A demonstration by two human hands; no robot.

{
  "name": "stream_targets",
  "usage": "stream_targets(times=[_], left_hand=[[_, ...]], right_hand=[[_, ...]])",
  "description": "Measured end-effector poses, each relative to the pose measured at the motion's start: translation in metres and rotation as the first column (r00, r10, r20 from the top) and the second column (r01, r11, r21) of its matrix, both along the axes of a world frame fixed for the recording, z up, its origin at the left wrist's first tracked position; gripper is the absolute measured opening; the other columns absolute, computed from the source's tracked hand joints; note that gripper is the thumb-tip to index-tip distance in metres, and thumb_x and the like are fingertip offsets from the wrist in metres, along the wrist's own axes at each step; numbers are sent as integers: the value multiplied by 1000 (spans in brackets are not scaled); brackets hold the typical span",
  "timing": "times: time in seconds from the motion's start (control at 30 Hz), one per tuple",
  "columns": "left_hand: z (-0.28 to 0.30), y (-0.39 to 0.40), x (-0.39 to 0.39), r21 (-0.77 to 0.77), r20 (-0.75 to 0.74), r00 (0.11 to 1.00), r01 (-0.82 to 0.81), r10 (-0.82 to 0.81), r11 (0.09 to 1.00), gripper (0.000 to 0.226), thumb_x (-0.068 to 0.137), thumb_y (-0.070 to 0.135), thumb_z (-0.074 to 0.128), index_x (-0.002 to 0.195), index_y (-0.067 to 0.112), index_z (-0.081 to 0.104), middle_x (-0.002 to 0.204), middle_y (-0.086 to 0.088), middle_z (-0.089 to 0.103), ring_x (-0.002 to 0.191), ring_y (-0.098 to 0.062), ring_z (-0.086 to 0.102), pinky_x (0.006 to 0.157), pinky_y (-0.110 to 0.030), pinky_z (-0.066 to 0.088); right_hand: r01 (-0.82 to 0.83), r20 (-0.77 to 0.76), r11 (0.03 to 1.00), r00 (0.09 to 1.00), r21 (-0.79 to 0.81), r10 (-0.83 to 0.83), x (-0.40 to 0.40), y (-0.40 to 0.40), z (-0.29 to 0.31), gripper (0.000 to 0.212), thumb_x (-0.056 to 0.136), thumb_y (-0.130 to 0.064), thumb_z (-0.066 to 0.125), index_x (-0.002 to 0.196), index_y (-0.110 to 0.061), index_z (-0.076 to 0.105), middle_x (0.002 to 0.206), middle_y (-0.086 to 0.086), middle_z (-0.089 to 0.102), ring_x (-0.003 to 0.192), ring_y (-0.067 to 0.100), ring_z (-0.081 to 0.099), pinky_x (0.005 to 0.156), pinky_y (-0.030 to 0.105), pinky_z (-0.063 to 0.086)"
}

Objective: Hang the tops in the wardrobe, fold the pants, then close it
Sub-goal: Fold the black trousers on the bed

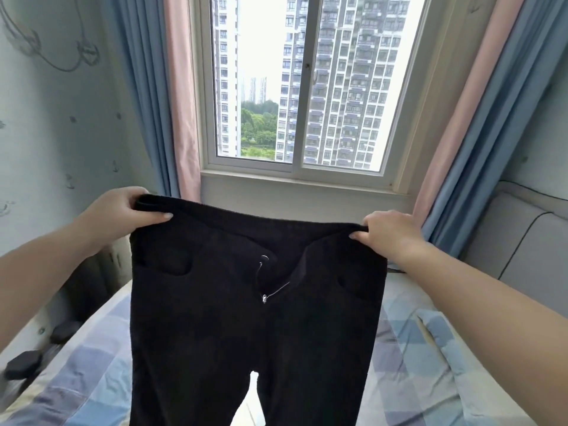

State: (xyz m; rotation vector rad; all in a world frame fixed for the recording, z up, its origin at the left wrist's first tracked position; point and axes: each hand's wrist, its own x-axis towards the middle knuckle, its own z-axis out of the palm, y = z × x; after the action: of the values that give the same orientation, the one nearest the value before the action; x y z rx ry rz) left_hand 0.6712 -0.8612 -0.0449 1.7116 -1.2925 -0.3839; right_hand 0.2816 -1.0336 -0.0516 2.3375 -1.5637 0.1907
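Black pants (252,302) held up by the waistband above a checked bed (408,348), left hand (123,210) and right hand (390,232) each pinching a corner, zip open, facing a window (307,87).

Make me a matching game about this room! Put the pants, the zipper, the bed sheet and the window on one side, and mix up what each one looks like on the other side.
Things:
1. pants
2. zipper
3. bed sheet
4. window

Looks:
a. checked in blue and white
b. open, small and silvery
c. shows tall buildings and green trees
d. black, held up by the waistband in the left hand and the right hand

Pairs: 1-d, 2-b, 3-a, 4-c
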Motion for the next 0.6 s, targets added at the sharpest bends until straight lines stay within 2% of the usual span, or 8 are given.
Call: stream_targets(times=[0.1,0.2,0.3,0.37,0.43,0.47,0.53,0.6], left_hand=[[20,-1,-22,-16,140,990,14,-12,1000,23,77,27,77,70,12,62,55,7,54,58,-14,52,59,-28,36],[45,-9,-61,-33,132,989,74,-69,997,20,82,28,71,72,15,61,54,11,57,54,-4,54,56,-22,37],[65,-24,-99,-46,154,978,148,-139,988,15,86,29,68,82,14,66,77,-6,67,75,-21,62,68,-28,47],[77,-34,-123,-62,176,963,217,-203,974,18,87,29,66,86,11,67,84,-13,67,80,-28,64,73,-34,49],[80,-41,-145,-57,167,951,274,-262,960,16,88,28,64,83,13,67,75,-7,67,70,-21,65,64,-32,52],[82,-47,-160,-57,150,942,313,-302,948,15,89,25,63,81,13,65,67,-1,65,61,-14,63,56,-26,51],[79,-55,-183,-50,118,924,372,-365,927,16,90,20,62,76,12,61,54,6,59,49,-4,57,47,-19,45],[74,-63,-202,-51,67,908,418,-414,907,19,90,17,62,72,10,57,49,8,54,45,-3,54,46,-18,44]], right_hand=[[58,-110,976,990,-212,-83,-9,-10,48,46,92,-63,38,93,-24,62,87,-3,64,88,21,60,75,34,33],[179,-114,957,971,-227,-209,-24,-19,94,43,94,-58,38,93,-20,60,85,-3,59,83,21,54,77,34,30],[265,-44,926,957,-271,-287,-50,-27,127,31,99,-41,42,86,-16,55,76,-2,51,71,17,47,77,33,37],[341,36,888,937,-310,-347,-76,-27,150,20,98,-19,44,89,-11,60,68,1,46,66,17,47,67,30,38],[412,97,863,910,-291,-402,-96,-25,170,14,91,-1,44,89,-6,57,67,4,40,73,23,50,65,31,40],[439,118,851,898,-288,-424,-108,-23,182,15,87,4,43,86,-6,54,67,5,39,76,25,50,67,32,41],[476,148,827,879,-300,-453,-124,-21,200,17,84,9,43,85,-5,53,68,5,40,78,26,49,68,32,41],[498,186,814,867,-299,-462,-134,-24,218,20,86,9,43,94,-1,58,71,5,43,84,27,53,69,32,41]])
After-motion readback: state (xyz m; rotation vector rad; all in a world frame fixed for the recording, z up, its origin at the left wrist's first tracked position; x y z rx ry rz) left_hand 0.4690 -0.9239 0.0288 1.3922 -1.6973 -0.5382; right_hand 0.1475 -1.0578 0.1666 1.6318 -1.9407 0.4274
